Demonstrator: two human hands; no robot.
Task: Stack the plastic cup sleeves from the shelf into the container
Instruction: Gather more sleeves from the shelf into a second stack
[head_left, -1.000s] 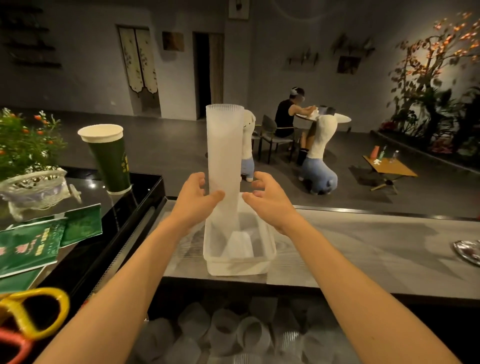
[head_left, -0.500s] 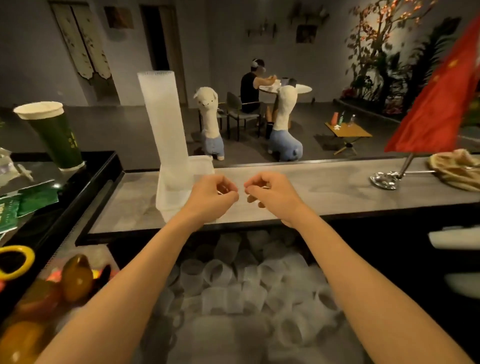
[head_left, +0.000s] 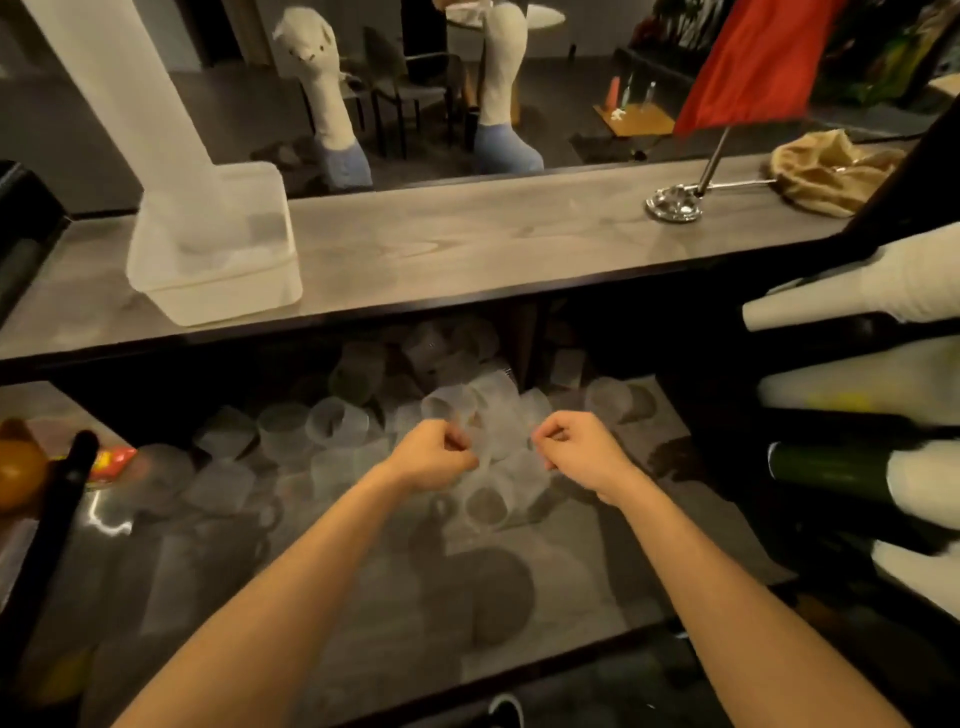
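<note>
Hands low over the shelf (head_left: 597, 597), a tall stack of cup sleeves (head_left: 130, 104) above on the counter (head_left: 467, 249).
The stack stands upright in the clear container (head_left: 218, 291) at the counter's left end. Loose cup sleeves (head_left: 332, 421) lie scattered on the shelf. Left hand (head_left: 434, 457) and right hand (head_left: 582, 452) are close together with fingers curled and a blurred sleeve between them; grip cannot be told.

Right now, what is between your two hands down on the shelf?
In the head view, see-through plastic cup sleeves from the loose pile lie between the left hand and the right hand.
</note>
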